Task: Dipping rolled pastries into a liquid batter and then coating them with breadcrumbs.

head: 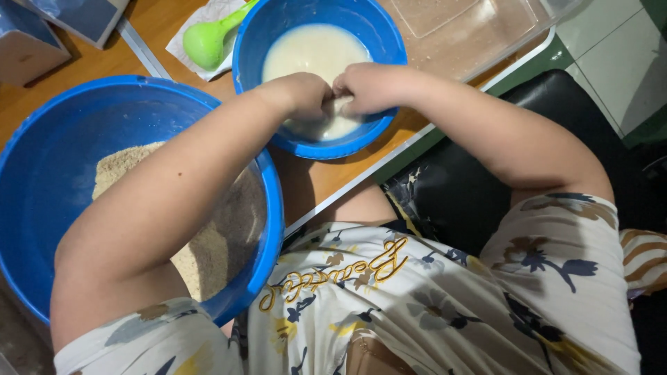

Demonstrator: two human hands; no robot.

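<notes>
Both hands [340, 94] in blue bowl [251, 42] of batter [313, 48], fingers gripping pale piece [339, 105]

The single head-worn camera looks steeply down from close above the person's chest and arms onto the wooden table [316, 182], facing forward past two blue bowls, with the tiled floor [611, 48] at upper right.

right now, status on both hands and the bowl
Left hand and right hand both curled on a pale lump in the small blue bowl of white liquid. Nothing blocking.
</notes>
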